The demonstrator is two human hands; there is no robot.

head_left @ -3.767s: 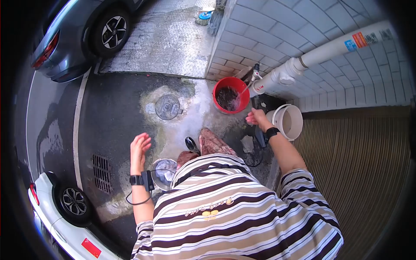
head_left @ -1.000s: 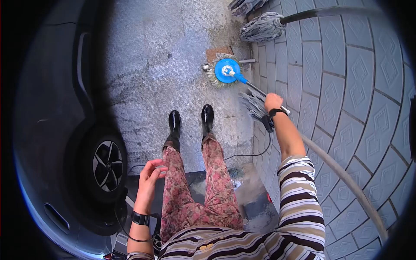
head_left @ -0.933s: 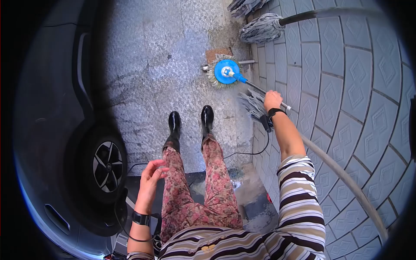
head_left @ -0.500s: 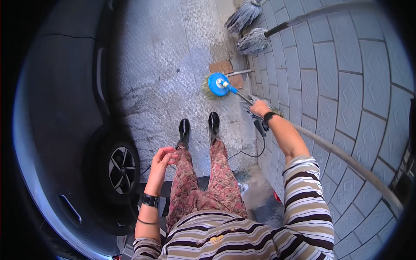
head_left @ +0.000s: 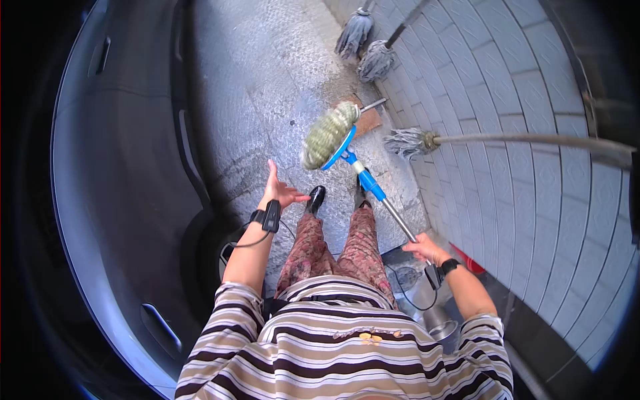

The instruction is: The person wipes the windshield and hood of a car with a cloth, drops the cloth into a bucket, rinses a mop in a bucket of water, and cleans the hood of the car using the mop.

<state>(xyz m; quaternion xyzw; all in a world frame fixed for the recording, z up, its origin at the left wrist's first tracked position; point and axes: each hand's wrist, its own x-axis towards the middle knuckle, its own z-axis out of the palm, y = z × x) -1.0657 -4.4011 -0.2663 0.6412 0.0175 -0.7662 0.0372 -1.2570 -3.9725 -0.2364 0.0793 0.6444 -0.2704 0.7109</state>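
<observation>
A mop with a blue round head and blue joint [head_left: 372, 185] is raised in front of my legs, its greenish-white strands [head_left: 328, 137] tilted up to the left. My right hand [head_left: 425, 249] is closed around its metal pole near the lower end. My left hand [head_left: 284, 192] is stretched out with thumb and fingers apart, holding nothing, to the left of the mop head and above my black boot [head_left: 317, 199].
A dark car [head_left: 133, 167] stands close on the left. Along the tiled wall [head_left: 507, 147] on the right lean several grey mops, one with a long pole [head_left: 520, 139]. A brown brick [head_left: 369, 122] lies by the wall. A metal bucket [head_left: 443, 328] is at lower right.
The blue mop has lifted off the ground and tipped, its strands now turned upward. My right hand has come down and back toward my body; my left hand has risen and spread its fingers.
</observation>
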